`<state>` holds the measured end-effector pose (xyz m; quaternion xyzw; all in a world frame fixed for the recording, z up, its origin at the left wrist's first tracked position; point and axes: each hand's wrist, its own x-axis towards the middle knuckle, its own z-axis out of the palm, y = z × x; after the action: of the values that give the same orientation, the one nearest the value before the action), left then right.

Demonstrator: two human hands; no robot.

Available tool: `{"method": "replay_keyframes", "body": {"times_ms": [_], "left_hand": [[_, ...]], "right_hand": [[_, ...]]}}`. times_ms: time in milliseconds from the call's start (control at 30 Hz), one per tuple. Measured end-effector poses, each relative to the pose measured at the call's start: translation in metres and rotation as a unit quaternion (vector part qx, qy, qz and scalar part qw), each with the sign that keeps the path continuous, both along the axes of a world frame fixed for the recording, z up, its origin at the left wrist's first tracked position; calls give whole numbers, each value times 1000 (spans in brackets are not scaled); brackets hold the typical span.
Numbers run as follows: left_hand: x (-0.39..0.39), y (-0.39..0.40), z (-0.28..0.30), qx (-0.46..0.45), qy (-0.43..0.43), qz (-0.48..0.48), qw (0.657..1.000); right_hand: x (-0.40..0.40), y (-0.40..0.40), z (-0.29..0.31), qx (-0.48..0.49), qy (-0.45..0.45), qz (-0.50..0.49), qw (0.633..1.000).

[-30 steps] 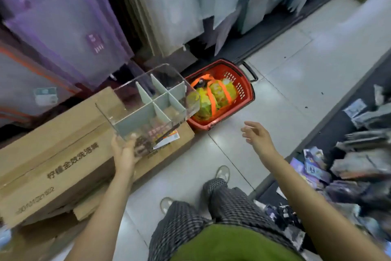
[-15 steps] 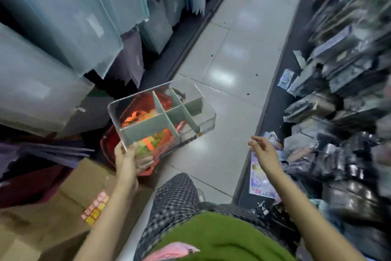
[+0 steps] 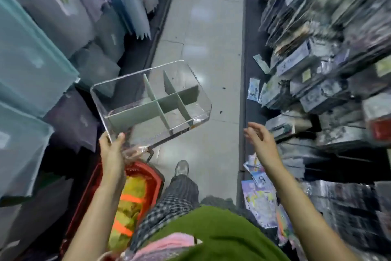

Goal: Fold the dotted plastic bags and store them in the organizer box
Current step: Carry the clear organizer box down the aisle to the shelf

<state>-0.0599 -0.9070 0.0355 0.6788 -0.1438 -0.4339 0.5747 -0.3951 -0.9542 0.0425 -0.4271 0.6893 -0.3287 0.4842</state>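
- A clear organizer box [image 3: 151, 103] with grey-green dividers is held up in the air over a tiled shop aisle floor [image 3: 207, 34], tilted, its compartments holding nothing.
- Its near corner is gripped by the left hand [image 3: 112, 149], thumb on the inner wall and fingers curled beneath.
- The right hand [image 3: 259, 141] is held apart from the box, fingers relaxed and loosely spread, holding nothing, beside blurred shelves of packaged goods [image 3: 330, 83].
- A red shopping basket [image 3: 148, 176] with yellow-green and orange contents is seen on the floor under the left forearm.
- Translucent plastic folders [image 3: 42, 53] are hung along the left side.
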Motion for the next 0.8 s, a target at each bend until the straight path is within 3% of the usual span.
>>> {"method": "replay_keyframes", "body": {"times_ms": [200, 500, 800], "left_hand": [[-4, -152, 7, 14, -27, -83, 996], [-65, -392, -13, 5, -49, -157, 986], [-125, -603, 9, 21, -16, -110, 994]], "right_hand": [[-1, -104, 8, 4, 18, -6, 1000], [-71, -308, -17, 4, 9, -87, 996], [-135, -580, 14, -1, -1, -19, 1000]]}}
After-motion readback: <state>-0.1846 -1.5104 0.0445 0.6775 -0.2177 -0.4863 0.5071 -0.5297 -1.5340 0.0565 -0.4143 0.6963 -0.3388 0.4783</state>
